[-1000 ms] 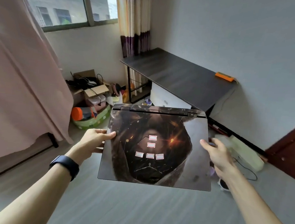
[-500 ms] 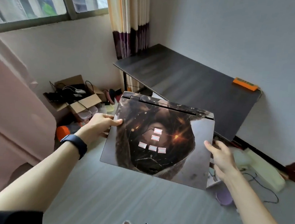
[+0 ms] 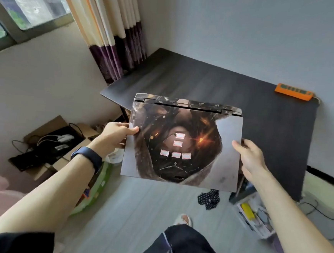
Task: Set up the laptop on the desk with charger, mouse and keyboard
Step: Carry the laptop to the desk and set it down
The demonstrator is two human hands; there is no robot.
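The closed laptop [image 3: 181, 145] is gripped at its side edges by the left hand [image 3: 116, 134] and right hand [image 3: 249, 158]. It has been levelled and carried nearer, now held over the counter's [image 3: 205, 83] near edge, the orange power strip [image 3: 293, 92] well beyond.

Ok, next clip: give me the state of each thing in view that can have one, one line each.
laptop: lid closed, held in the air, not on the desk.
left hand: gripping the laptop's left edge.
right hand: gripping its right edge.
desk: bare apart from the power strip.
power strip: nothing visibly plugged in.
cardboard box: open, cables inside.
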